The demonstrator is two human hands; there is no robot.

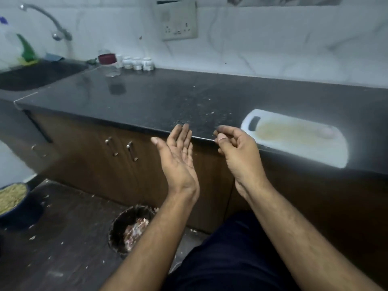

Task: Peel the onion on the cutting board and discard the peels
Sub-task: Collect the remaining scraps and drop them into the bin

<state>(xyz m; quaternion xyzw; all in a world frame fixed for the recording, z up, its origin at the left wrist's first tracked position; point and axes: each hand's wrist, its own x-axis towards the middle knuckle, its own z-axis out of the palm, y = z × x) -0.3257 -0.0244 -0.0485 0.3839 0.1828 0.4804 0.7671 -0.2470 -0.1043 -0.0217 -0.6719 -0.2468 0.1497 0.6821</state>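
A white cutting board [298, 148] lies on the dark counter at the right, stained yellow in the middle. A pale, peeled onion [326, 132] sits near its far right end. My left hand [178, 156] is raised in front of the counter edge, palm turned inward, fingers straight, holding nothing. My right hand [235, 148] hovers beside it, left of the board, fingers loosely curled, and I see nothing in it. Below my left forearm a dark bin [121, 225] on the floor holds reddish-white onion peels [134, 229].
The black counter [168, 97] carries small scraps near its front edge. A clear jar with a maroon lid [108, 61] and small white jars [137, 63] stand at the back. A sink [35, 76] and tap lie at left. A blue bowl [12, 198] sits on the littered floor.
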